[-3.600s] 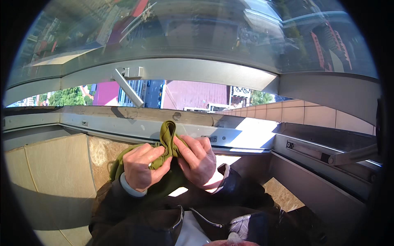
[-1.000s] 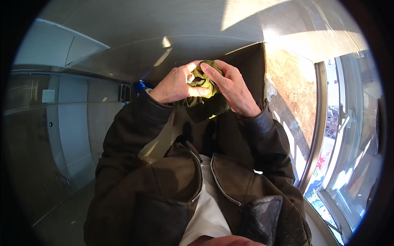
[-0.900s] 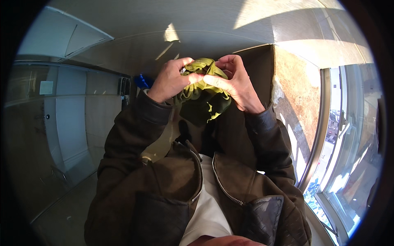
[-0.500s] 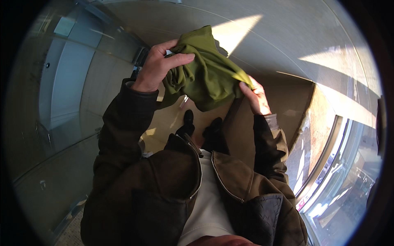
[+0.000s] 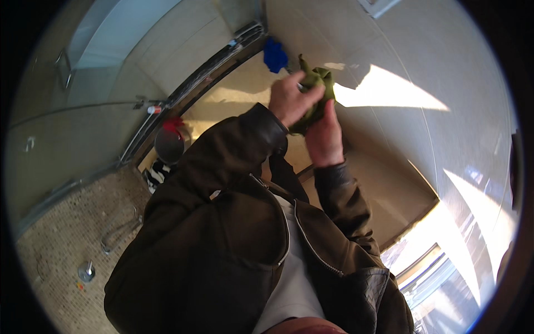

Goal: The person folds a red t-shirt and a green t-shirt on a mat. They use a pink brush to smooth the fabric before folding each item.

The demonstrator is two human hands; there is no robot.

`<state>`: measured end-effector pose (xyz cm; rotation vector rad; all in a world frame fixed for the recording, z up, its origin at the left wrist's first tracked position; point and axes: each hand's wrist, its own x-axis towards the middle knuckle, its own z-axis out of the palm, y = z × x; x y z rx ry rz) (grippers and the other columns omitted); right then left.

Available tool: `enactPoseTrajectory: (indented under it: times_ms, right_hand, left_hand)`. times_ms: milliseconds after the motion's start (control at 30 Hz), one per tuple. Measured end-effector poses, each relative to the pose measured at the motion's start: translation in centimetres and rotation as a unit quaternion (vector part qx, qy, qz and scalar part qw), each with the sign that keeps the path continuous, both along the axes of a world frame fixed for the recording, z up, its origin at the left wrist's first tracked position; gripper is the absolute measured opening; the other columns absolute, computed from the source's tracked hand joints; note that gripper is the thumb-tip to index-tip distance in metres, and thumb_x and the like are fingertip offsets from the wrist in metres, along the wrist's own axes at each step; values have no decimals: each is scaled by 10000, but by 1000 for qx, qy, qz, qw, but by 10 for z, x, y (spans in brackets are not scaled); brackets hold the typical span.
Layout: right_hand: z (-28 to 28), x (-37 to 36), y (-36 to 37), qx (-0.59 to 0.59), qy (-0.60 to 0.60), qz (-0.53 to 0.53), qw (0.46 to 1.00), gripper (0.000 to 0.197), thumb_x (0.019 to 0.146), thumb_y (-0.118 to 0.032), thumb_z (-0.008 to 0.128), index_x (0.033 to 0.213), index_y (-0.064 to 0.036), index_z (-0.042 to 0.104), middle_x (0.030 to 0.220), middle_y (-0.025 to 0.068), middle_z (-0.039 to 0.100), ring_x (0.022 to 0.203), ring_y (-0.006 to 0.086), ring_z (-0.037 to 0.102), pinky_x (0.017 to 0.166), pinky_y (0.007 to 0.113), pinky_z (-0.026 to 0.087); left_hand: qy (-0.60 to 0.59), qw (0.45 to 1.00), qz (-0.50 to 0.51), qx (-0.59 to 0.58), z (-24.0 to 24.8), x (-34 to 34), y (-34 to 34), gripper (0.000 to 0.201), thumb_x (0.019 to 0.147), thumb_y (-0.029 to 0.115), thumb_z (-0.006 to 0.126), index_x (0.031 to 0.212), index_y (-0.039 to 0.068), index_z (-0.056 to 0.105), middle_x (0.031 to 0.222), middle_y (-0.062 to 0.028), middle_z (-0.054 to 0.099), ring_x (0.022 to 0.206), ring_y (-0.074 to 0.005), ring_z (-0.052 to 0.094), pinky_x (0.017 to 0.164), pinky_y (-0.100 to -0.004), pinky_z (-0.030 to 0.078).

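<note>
A green cloth (image 5: pixel 321 78) is bunched up between my two hands, in front of me and above the floor. My left hand (image 5: pixel 293 100) grips it from the left, its fingers curled and slightly blurred. From below and to the right, my right hand (image 5: pixel 325 136) closes on the same bundle, with the thumb pointing up along it. A loose corner of the fabric sticks up at the top. Part of the cloth is hidden behind the hands.
On the far floor lies a blue cloth (image 5: pixel 275 55) by the wall. A grey bucket (image 5: pixel 168 146) with something red at its rim stands left, beside a metal door track (image 5: pixel 192 83). A brown ledge (image 5: pixel 384 192) is at right. Mosaic floor (image 5: pixel 55 239) spreads at lower left.
The cloth has gone from spread out between my hands to a small bundle. My hands have come together, and the view has shifted, bringing the bucket and blue cloth into sight.
</note>
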<state>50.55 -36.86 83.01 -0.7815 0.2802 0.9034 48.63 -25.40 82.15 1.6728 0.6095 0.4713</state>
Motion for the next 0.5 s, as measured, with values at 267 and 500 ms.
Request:
enactPoseTrajectory:
  times_ms: [267,500]
  right_hand:
    - [-22,5,37,8,42,162,986,484,1056,-393,354,1412,-75,439,1377,71,531,1256,213,511,1080,373,382]
    - [-43,-35,84,7,-117,323,939,706,876,-192,711,1466,-72,343,1374,66,505,1247,188,498,1040,342,407]
  left_hand:
    - [78,997,6,15,-6,-60,33,376,754,342,742,918,9,684,759,-164,686,738,-261,695,654,-346,518]
    - [65,986,-145,-53,-1,-132,144,339,795,187,756,1064,1,670,957,-36,681,875,-104,611,822,-266,479]
